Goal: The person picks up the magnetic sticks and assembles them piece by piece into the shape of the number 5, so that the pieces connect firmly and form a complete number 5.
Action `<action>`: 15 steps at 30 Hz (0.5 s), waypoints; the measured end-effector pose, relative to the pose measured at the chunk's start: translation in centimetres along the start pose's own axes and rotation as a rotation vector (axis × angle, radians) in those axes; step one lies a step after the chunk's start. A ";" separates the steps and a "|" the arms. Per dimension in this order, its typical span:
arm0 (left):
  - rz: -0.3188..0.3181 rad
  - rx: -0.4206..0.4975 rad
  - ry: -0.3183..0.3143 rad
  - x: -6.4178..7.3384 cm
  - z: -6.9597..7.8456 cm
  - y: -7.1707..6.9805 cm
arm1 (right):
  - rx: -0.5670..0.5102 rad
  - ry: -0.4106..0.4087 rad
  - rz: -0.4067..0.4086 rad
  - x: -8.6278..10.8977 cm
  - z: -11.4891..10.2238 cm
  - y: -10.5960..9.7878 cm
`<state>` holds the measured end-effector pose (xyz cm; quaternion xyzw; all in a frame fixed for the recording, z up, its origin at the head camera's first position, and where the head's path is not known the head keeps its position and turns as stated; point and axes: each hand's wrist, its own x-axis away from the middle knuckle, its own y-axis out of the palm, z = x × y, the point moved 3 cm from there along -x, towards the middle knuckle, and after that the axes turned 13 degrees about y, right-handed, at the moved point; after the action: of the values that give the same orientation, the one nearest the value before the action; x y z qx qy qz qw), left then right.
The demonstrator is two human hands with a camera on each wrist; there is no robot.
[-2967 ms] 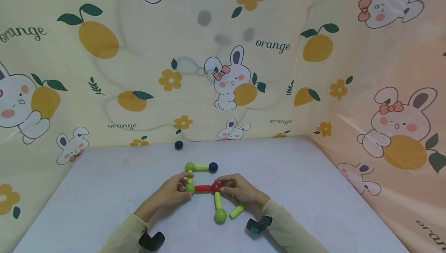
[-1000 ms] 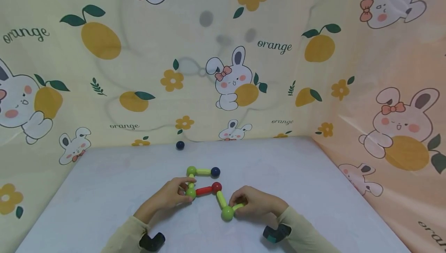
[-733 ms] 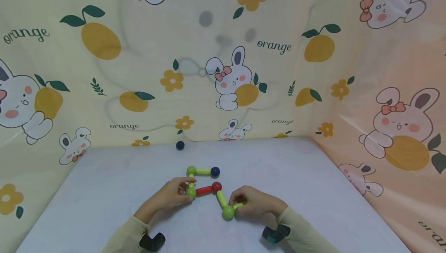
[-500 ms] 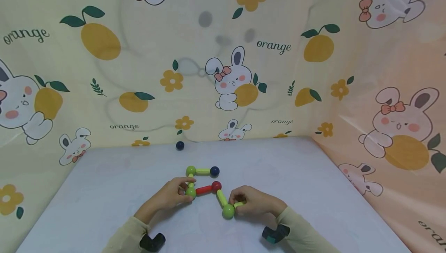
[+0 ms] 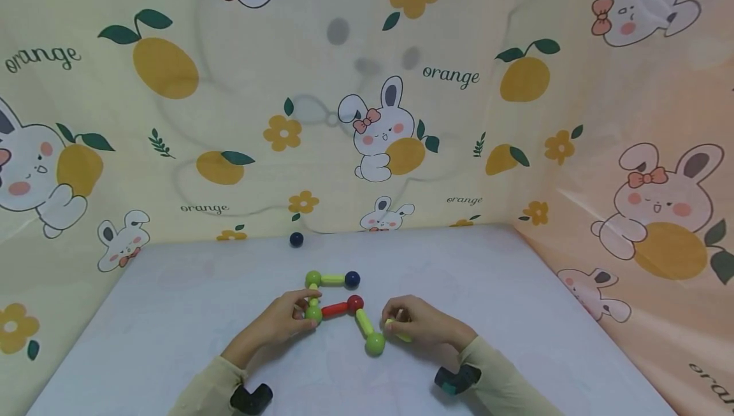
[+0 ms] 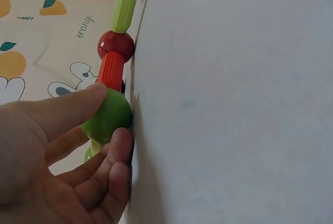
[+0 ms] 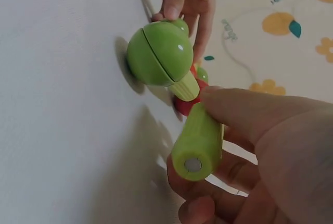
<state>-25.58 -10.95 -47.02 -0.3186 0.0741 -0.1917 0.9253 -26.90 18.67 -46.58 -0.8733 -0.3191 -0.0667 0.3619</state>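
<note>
A chain of magnetic sticks and balls lies on the white table. My left hand (image 5: 280,320) grips the green ball (image 6: 110,117) at its left bend, thumb on one side and fingers on the other. From that ball a red stick (image 5: 335,309) runs to a red ball (image 5: 355,303), then a light green stick (image 5: 364,323) to a green end ball (image 5: 375,344). Upward, a short stick leads to another green ball (image 5: 313,278), a stick and a navy ball (image 5: 352,279). My right hand (image 5: 427,322) pinches a loose light green stick (image 7: 200,135), its metal-tipped end showing, apart from the end ball.
A single navy ball (image 5: 296,239) sits at the table's back edge. Behind and beside the white table (image 5: 487,276) hangs a patterned cloth (image 5: 321,53) with rabbits and oranges. Dark bands with devices are on both wrists.
My right hand left the red ball, took the loose stick and put it against the green end ball. It has since drawn the stick away to the upper right. My left hand keeps its grip.
</note>
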 end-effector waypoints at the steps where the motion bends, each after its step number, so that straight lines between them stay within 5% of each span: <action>1: 0.002 -0.002 0.002 0.0 0.0 0.0 | 0.003 -0.001 0.016 0.0 0.0 -0.1; 7: 0.014 -0.003 0.001 0.0 0.1 0.0 | -0.021 -0.017 0.099 0.1 -0.5 -0.7; 15: 0.026 -0.009 -0.013 0.1 0.0 0.2 | -0.058 -0.077 0.112 0.4 -1.2 -0.9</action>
<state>-25.46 -10.84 -47.15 -0.3232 0.0731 -0.1769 0.9268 -26.95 18.52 -45.05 -0.9019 -0.2815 -0.0219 0.3268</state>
